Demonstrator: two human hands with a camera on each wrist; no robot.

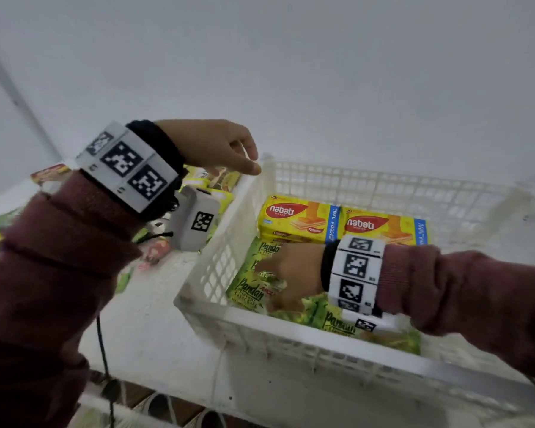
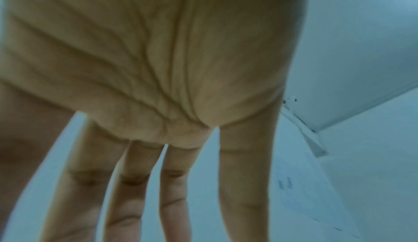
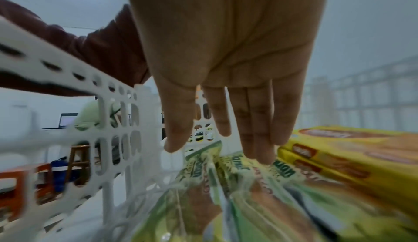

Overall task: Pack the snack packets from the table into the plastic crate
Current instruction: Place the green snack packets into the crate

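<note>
R hand [image 1: 294, 274] fingers straight, flat on pandan pkts [image 1: 250, 291] in crate [image 1: 260, 330] | L hand [image 1: 217, 146] fingers loose, empty

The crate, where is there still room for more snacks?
Bare room lies along the crate's far wall, behind the yellow Nabati boxes, and toward its right end. The near left corner is crowded: green Pandan packets under the right hand.

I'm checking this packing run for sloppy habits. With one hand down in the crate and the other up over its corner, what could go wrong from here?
The right hand lies open on the green Pandan packets; hard pressing might crush them. The left hand hangs empty by the crate corner, so its sleeve could sweep the packets on the table off the edge.
</note>
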